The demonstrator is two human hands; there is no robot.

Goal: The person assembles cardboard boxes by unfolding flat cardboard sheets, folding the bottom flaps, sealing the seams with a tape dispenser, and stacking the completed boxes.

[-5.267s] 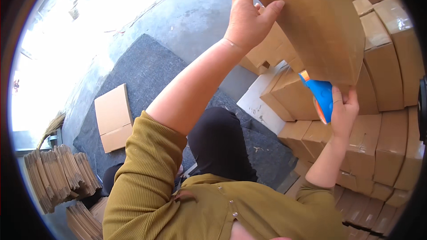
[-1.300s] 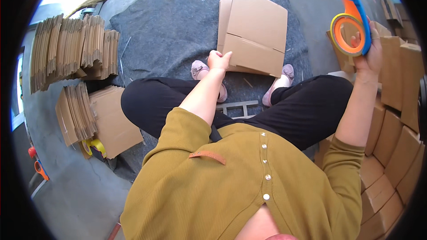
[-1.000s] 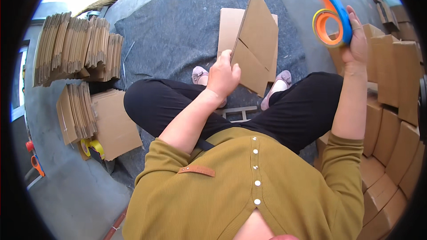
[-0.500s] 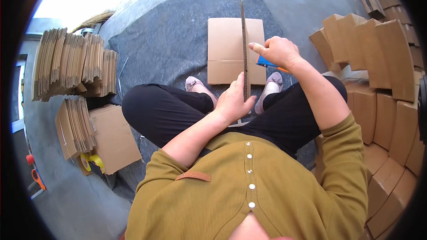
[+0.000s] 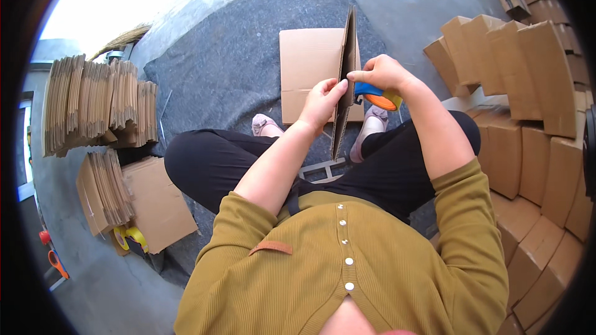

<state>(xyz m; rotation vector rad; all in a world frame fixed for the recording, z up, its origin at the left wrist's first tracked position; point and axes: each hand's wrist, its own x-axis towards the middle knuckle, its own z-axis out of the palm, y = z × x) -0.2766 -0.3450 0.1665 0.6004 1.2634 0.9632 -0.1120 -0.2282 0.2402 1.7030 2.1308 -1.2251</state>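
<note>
A folded cardboard box (image 5: pixel 350 43) stands on edge between my hands, its two layers slightly parted. My left hand (image 5: pixel 321 104) is closed on its left side, thumb at the near part of the edge. On the other side, my right hand (image 5: pixel 386 74) holds a blue and orange tape dispenser (image 5: pixel 376 98) with a yellow roll, while its thumb and fingertip reach the box's edge; how the other fingers grip is partly hidden. Beneath, a flat cardboard piece (image 5: pixel 309 58) lies on the dark mat in front of my feet.
Stacks of flat cardboard (image 5: pixel 93 102) stand at the left, with rolls of yellow tape (image 5: pixel 129 238) near a lower pile. Along the right rise rows of folded-up boxes (image 5: pixel 528 161). A dark mat (image 5: pixel 217 55) covers the floor; a grey frame (image 5: pixel 323 170) lies between my legs.
The box's layers have spread apart and its near end has swung toward me. My left hand has moved up along it, and my right hand with the tape dispenser has come to its edge.
</note>
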